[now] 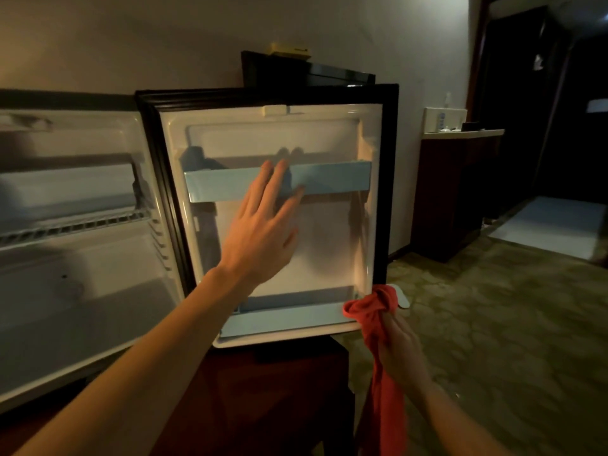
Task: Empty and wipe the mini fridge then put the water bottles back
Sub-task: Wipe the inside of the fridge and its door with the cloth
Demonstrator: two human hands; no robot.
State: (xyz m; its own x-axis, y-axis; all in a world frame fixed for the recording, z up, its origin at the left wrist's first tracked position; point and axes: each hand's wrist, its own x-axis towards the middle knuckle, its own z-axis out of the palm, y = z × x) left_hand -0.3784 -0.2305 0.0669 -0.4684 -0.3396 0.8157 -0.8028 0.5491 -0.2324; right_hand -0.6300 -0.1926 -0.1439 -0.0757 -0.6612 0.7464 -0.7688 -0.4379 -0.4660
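Head view: while the mini fridge (75, 258) stands wide open at the left, its door (273, 212) is swung out to face the camera, black gasket framing the white inner liner.
Fridge interior: white walls, a wire shelf (75, 222) across the middle; no bottles can be made out inside, though the picture is blurred there.
Door shelves: an upper pale-blue rail (335, 181) crosses the door, and a lower pale-blue rail (289, 319) runs along the bottom edge — both look bare.
Left hand (260, 232): fingers straight and slightly spread, palm toward the door liner, fingertips overlapping the upper rail; whether they actually touch it cannot be told.
Right hand (399, 348): fingers curled round a red cloth (375, 311) — the bunched top of the cloth sits at the door's lower right corner, against the end of the lower rail, and the rest hangs down below the fist.
Surroundings: dark wooden cabinet (273, 396) under the door, patterned carpet (493, 324) to the right, a dark side counter (457, 192) against the wall, a yellow object (291, 50) on top of the fridge.
Water bottles: not seen.
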